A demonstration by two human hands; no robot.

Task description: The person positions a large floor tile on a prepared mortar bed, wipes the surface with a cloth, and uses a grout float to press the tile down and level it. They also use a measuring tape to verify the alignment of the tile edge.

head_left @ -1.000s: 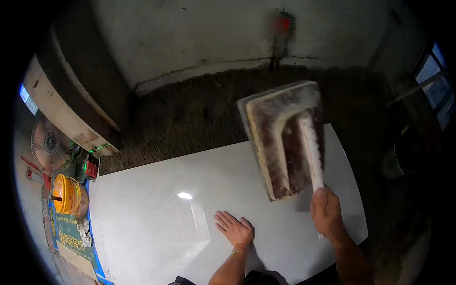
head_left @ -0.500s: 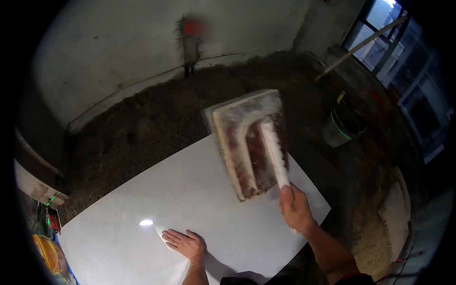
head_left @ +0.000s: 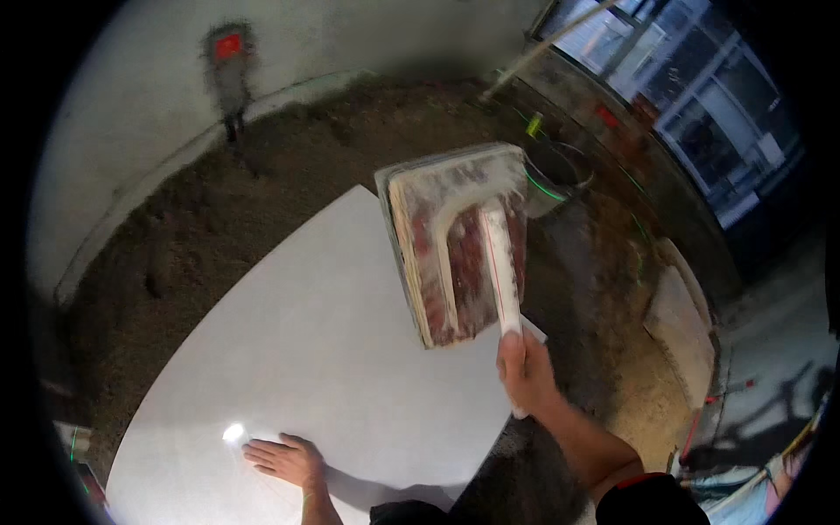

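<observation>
- Tile (head_left: 306, 324): large, white, glossy; landmark for all positions below.
- Left hand (head_left: 289, 459): on the near part of the tile, palm down, fingers extended, gripping nothing; just beside a bright light reflection.
- Right hand (head_left: 527, 372): over the tile's right edge, fingers closed around the tool's pale handle (head_left: 500, 271).
- Flat tool (head_left: 468, 271): broad reddish-brown board, whitish residue on its face; overlaps the tile's far right part in view. Contact with the tile cannot be told.
- Bucket (head_left: 544, 203): beyond the tile, to its right, green line across its side; partly behind the tool.
- Floor (head_left: 201, 219): dark, rough, along the tile's far side.
- Red box (head_left: 227, 45): on the wall (head_left: 350, 35) well beyond the tile.
</observation>
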